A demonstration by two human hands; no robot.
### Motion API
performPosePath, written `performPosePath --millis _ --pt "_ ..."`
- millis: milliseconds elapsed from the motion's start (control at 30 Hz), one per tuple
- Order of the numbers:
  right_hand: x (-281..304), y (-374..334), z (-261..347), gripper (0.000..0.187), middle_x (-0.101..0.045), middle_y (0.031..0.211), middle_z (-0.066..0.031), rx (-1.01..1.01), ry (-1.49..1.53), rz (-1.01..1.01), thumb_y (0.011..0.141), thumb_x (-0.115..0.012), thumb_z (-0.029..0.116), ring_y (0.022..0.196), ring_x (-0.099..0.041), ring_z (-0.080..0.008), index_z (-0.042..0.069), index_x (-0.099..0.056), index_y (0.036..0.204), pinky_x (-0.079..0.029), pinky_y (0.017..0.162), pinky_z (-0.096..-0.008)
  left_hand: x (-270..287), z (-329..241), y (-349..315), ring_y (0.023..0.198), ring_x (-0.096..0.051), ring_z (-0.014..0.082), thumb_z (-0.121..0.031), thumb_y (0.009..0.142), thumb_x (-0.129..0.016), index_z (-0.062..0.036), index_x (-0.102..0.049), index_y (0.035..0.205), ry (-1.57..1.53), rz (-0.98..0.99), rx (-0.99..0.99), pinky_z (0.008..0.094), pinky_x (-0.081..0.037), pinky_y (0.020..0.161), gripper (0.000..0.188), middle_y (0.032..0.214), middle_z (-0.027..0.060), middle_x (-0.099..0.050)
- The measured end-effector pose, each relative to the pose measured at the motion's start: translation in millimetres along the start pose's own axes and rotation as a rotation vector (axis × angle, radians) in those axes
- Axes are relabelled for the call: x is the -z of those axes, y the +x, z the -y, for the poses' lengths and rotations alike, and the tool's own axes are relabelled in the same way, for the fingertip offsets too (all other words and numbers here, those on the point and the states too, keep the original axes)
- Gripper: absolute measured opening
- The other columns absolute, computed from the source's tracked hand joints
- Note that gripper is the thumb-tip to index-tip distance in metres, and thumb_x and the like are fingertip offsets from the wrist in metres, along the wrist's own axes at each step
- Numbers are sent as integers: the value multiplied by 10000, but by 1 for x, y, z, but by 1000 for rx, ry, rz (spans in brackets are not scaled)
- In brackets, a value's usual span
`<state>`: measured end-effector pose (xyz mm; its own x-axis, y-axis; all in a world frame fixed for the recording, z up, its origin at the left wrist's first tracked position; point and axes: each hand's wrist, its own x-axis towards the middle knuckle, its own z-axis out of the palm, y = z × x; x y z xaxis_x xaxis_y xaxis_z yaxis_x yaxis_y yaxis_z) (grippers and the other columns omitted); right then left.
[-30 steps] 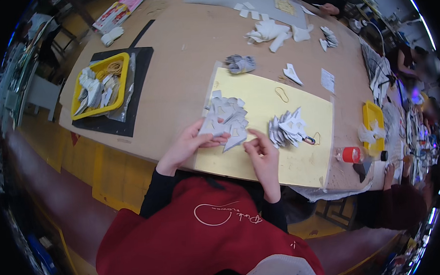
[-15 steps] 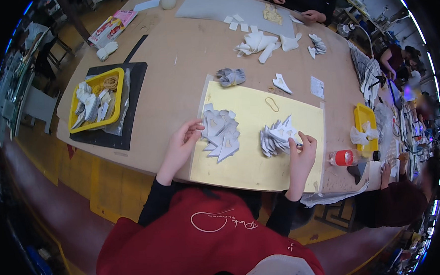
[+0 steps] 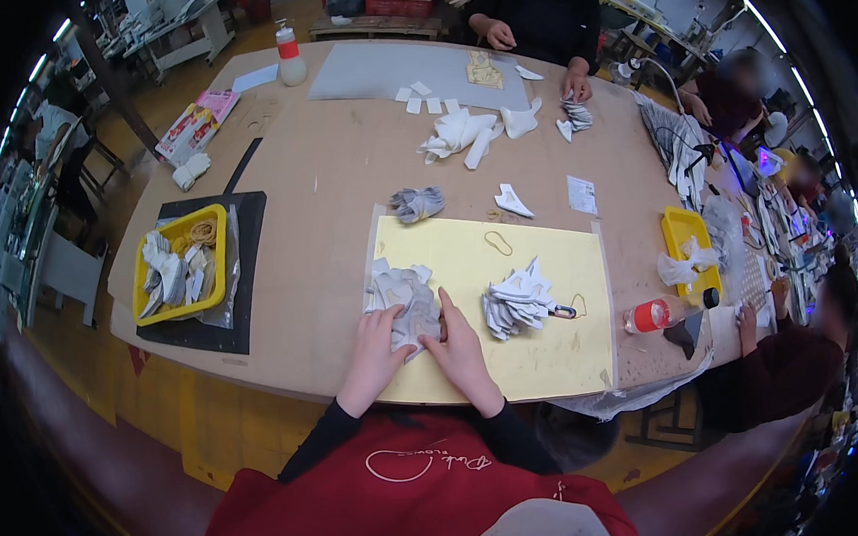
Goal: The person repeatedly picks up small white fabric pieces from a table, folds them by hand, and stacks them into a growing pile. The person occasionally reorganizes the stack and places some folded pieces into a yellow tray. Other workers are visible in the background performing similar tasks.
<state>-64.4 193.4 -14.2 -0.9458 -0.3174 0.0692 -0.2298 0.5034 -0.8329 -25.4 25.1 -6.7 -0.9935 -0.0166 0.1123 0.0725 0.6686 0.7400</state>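
On a yellow mat point(image 3: 551, 373), a loose pile of grey-white cut pieces point(image 3: 403, 291) lies between both my hands. My left hand point(image 3: 376, 350) has its fingers and thumb closed on the pile's left and near side. Pressed to its right side is my right hand point(image 3: 461, 354), thumb at the near edge and fingers stretched along it; the two hands grip the pile between them. To the right stands a fanned stack of similar pointed pieces point(image 3: 516, 302), untouched. Beside that stack are a small dark-and-metal object point(image 3: 564, 311), its kind unclear, and a rubber band point(image 3: 578, 304).
Beyond the mat's far edge are a grey banded bundle point(image 3: 417, 205) and a white piece point(image 3: 514, 201). Yellow trays stand left point(image 3: 220, 279) and right point(image 3: 709, 280), with a red-labelled bottle point(image 3: 650, 316) lying near the right one. Across the table, a co-worker's hand point(image 3: 577, 87) touches a small stack.
My right hand has left the fanned stack and moved left to the grey-white pile. My left hand has come onto that pile from its left side. The view has shifted.
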Motion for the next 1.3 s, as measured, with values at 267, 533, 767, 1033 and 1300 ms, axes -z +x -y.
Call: performPosePath --millis 267,533,767,1033,1300 --pt "1 -20 -4 510 -580 1107 -143 -54 197 14 831 -722 43 884 -599 -214 -33 -536 1299 -509 756 -301 -7 0 -5 1119 -491 337 -103 727 -791 -40 -585 1129 -51 -49 -30 414 -423 972 456 1127 131 -550" --pt "-11 -34 -2 680 -395 1427 -236 196 103 -167 865 -615 -37 1337 -392 -402 -2 -320 1476 -337 1118 -432 -9 -1 -9 1039 -571 287 -34 738 -683 -87 -599 1070 5 -44 -186 408 -382 960 346 1007 66 -623" --pt "-24 -37 3 688 -338 1501 -224 150 311 -45 906 -590 20 1404 -344 -347 -35 -239 1495 -287 1153 -409 -5 -8 -10 1090 -564 223 -89 697 -695 -113 -622 1116 194 -87 -291 446 -338 1014 426 1083 28 -621" --pt "-28 -34 9 729 -345 1507 -195 131 359 -12 905 -627 64 1424 -320 -309 -28 -222 1504 -251 1175 -400 -1 -3 -9 1084 -568 205 -111 687 -709 -134 -626 1126 420 -59 -301 476 -324 1022 448 1100 13 -626" --pt "-33 -37 14 825 -197 1595 -192 256 344 60 925 -634 174 1491 -182 -312 -13 -124 1545 -162 1207 -412 -7 6 -6 1091 -556 314 -96 750 -688 -65 -551 1175 74 -70 -349 425 -402 977 448 1151 114 -588"
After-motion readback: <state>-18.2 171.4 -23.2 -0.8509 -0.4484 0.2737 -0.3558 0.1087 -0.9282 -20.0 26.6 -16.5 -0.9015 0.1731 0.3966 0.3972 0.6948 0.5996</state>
